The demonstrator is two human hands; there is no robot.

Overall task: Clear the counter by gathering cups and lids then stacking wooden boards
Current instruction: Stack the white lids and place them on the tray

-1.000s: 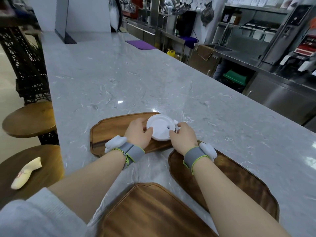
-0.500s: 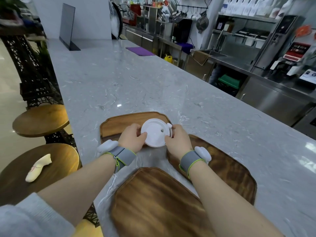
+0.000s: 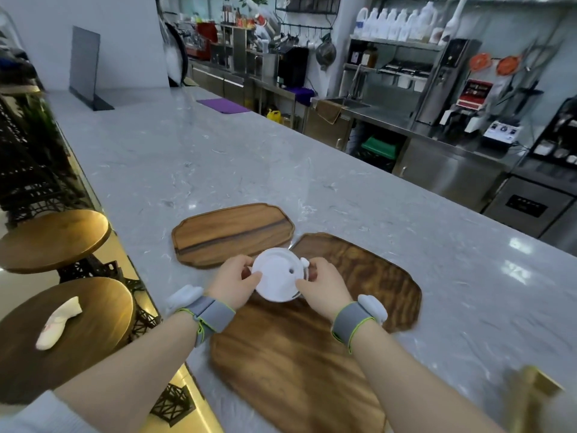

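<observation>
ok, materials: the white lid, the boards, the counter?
White lid: looks like thin moulded plastic, matt, with a sip hole. Boards, e.g. the far one: wood, visible grain, smooth satin finish. Counter: grey veined stone or a lookalike, polished, showing glare spots.

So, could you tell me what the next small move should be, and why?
Probably carry the white lid clear of the boards and set it aside. Both the left hand and the right hand grip its rim above the three wooden boards, which lie bare and unstacked, so freed hands could start stacking.
</observation>
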